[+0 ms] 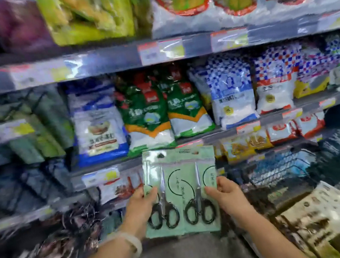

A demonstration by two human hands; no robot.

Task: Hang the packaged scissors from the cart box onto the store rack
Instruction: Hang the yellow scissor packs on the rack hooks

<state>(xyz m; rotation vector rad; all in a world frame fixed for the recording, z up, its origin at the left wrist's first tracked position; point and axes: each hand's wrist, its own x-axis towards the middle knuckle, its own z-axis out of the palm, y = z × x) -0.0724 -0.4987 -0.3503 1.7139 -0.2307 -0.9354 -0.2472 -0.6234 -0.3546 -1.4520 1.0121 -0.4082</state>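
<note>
Left hand [141, 202] grips the left edge of one pack of scissors [162, 193], thumb curled over the front of the green card, remaining fingers hidden behind it. Right hand [225, 193] grips the right edge of a second pack of scissors [198, 188] in the same way, thumb on the front. The two packs are held upright, side by side, inner edges touching or slightly overlapping; which one lies on top cannot be told. Each card carries one pair of black-handled scissors, blades pointing up, handles at the bottom. A pale band [132, 244] sits on the left wrist. The packs are raised in front of the store shelves [109, 60], at the level of the lower shelf edge, touching no shelf. Behind them stand bagged goods: green bags [146, 114] just above the packs, blue-and-white checked bags [231, 87] to the right. A cardboard box [318, 214] lies at lower right, near the right forearm; a wire cart basket [282, 169] shows above it. View is motion-blurred; label text unreadable.
</note>
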